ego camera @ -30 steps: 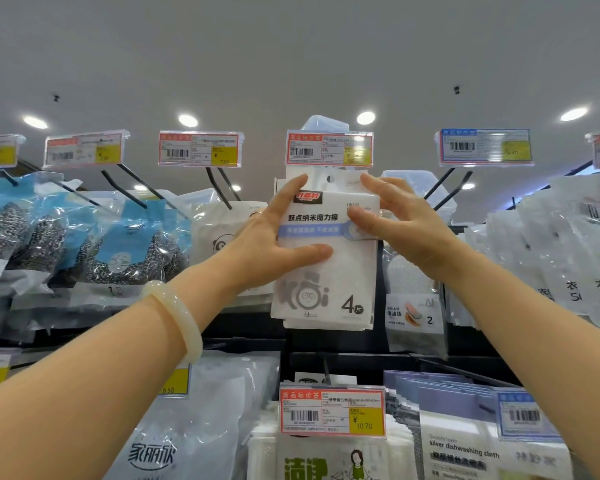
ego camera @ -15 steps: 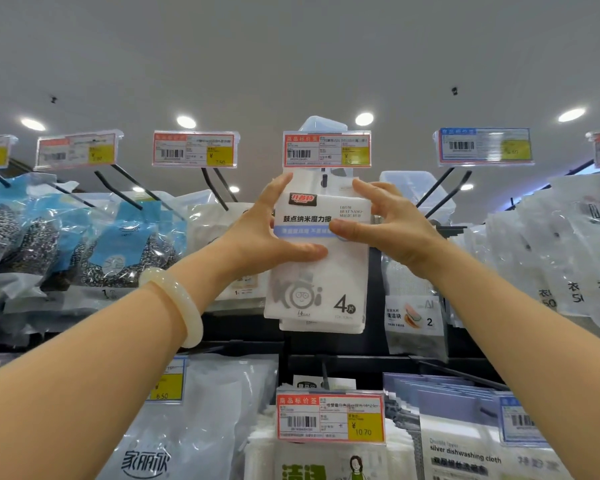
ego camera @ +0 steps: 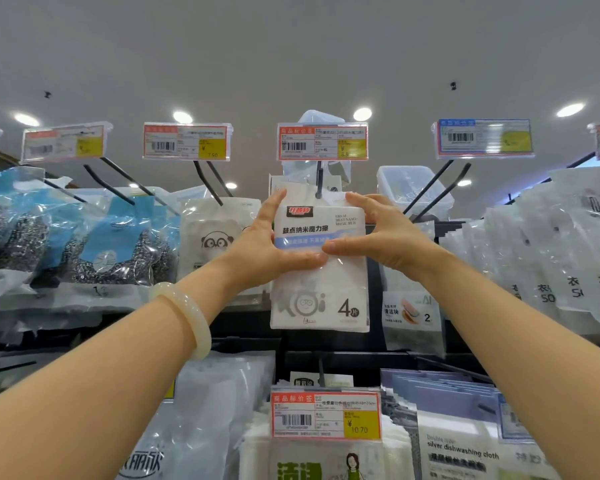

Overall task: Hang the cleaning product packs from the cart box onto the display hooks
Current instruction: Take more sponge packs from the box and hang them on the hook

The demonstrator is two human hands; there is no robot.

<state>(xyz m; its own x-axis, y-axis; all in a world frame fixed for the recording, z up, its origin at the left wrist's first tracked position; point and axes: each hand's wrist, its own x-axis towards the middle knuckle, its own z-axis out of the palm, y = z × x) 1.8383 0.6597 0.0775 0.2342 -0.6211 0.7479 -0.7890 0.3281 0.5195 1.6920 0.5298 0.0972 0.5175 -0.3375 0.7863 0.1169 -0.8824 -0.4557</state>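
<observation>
Here both hands, left (ego camera: 257,251) and right (ego camera: 378,237), grip the upright pack (ego camera: 321,271) from either side, its top at the hook (ego camera: 319,183) tip.

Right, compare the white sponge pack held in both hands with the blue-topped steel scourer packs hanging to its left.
The white sponge pack is flat, opaque white, printed "4"; the blue-topped steel scourer packs are bulging clear bags showing grey wire balls. The sponge pack is held by the left hand and right hand at the black hook; the scourer packs hang untouched. Both sit below price tags.
</observation>
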